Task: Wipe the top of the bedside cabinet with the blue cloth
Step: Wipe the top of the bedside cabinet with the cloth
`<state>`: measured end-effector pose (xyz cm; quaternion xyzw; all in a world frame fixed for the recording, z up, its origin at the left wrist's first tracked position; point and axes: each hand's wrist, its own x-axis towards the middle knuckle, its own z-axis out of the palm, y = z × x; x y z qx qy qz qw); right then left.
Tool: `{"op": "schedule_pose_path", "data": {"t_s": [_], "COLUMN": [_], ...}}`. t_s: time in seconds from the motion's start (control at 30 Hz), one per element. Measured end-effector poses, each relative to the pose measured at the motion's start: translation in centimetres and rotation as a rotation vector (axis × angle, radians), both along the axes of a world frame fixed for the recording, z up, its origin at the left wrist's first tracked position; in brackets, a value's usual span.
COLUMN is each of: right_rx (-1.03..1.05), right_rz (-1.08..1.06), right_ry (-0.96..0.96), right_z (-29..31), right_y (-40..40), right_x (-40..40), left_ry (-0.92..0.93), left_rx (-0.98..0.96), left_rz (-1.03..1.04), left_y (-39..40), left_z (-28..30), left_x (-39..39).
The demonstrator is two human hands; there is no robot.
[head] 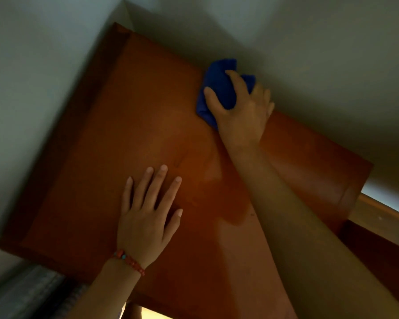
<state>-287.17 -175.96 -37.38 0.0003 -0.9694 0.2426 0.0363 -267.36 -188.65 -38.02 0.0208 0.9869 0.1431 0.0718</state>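
Observation:
The bedside cabinet's reddish-brown wooden top (115, 139) fills the middle of the view, set into a corner between two pale walls. A bunched blue cloth (219, 88) lies at the top's far edge against the back wall, and my right hand (242, 111) grips it, with thumb and fingers wrapped over it. My left hand (148, 215) rests flat on the near part of the top, fingers spread, holding nothing; a red bead bracelet is on its wrist. A faint damp streak shows on the wood between the two hands.
Pale walls (32, 88) meet the cabinet at its back and left edges. A strip of wooden floor (382, 212) and a dark wooden piece (378, 245) lie to the right. Striped grey fabric (32, 293) shows at the lower left.

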Motion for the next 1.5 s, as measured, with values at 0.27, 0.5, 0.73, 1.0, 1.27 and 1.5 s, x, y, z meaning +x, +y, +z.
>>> {"op": "schedule_pose_path", "data": {"t_s": [0.27,0.5,0.73,1.0,1.27,1.5], "right_rx": [-0.009,0.015,0.026,-0.009,0.052,-0.002], "right_rz": [-0.045,-0.011,0.033,0.013,0.080,-0.062], "right_ry": [0.009,0.042,-0.019,0.024,0.060,0.030], "right_z": [0.2,-0.2,0.1,-0.4,-0.1,-0.3], "right_y": [-1.0,-0.7,-0.5,-2.7,-3.2,-2.9], "right_x": [0.5,1.7,7.7,4.7,7.1,13.1], "left_ry": [-0.007,-0.037,-0.110,-0.086,-0.059,-0.047], "left_rx": [0.014,0.001,-0.019,-0.016,0.005,0.007], "left_rz": [0.006,-0.007,0.080,0.146,0.155,0.115], "left_y": [-0.1,-0.6,-2.0,-3.6,-3.5,-3.8], "left_z": [-0.1,0.6,1.2,0.3,0.2,0.1], "left_x": [0.1,0.3,4.4,7.0,7.1,7.2]}}
